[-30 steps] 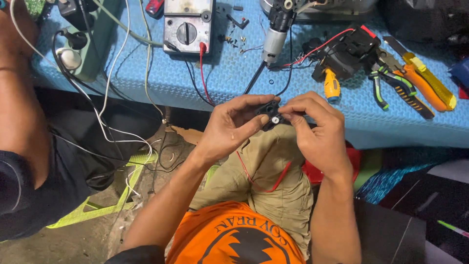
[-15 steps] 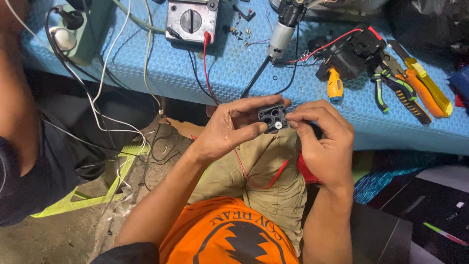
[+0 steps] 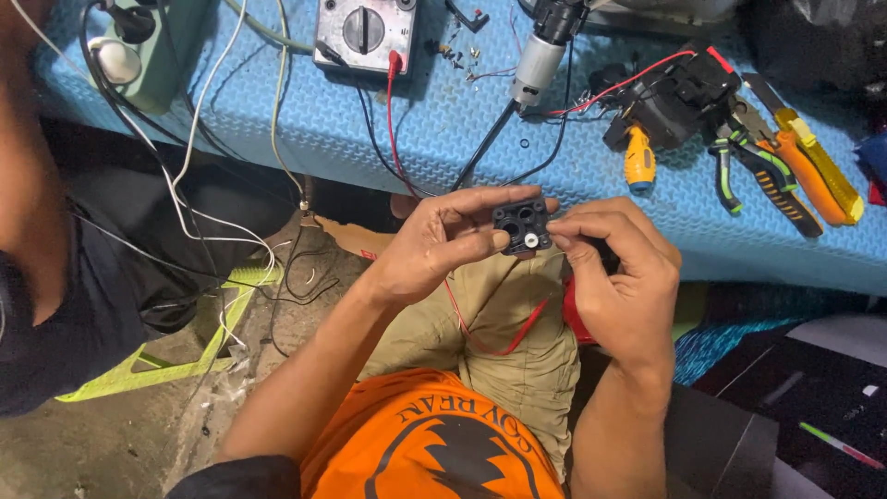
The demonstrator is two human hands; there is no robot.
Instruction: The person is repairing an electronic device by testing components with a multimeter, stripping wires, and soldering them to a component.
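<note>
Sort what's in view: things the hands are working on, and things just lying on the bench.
In hand:
left hand
right hand
small black square part
red wire

Lying about:
multimeter
pliers
orange utility knife
small yellow screwdriver
blue mat

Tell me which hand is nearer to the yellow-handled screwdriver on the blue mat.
Right. The right hand is just below the yellow-handled screwdriver, pinching the small black part; the left hand holds that part farther left.

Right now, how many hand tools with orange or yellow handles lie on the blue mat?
3, all at the right: a small orange screwdriver, orange-handled pliers and a yellow utility knife beside them. More may lie beyond the frame's edge.
</note>
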